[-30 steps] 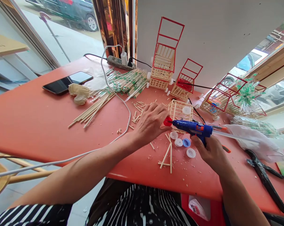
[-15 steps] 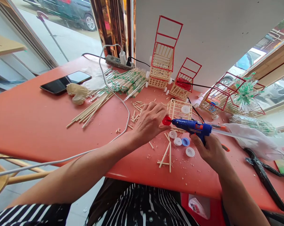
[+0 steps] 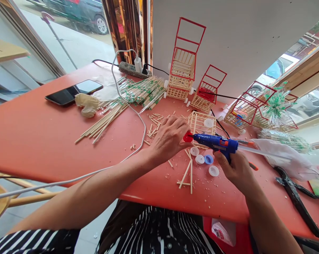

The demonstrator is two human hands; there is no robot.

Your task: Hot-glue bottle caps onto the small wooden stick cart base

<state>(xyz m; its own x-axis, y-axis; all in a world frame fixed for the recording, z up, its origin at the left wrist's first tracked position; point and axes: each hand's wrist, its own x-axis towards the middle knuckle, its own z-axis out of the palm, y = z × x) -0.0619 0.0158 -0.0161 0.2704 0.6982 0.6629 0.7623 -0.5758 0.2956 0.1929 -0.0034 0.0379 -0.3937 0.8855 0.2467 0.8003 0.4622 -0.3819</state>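
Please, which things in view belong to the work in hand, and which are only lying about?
In the work:
- red cap, in the left hand
- glue gun, in the right hand
- probably loose caps and stick frame, close by

Seemingly just lying about:
- phone
- tan bundle
- white bag

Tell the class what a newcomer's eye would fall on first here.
Probably the blue glue gun in the right hand, pointed at the red cap that the left hand holds. Behind, a tall red-handled stick cart stands before the pale wall, a pile of green-marked sticks to its left.
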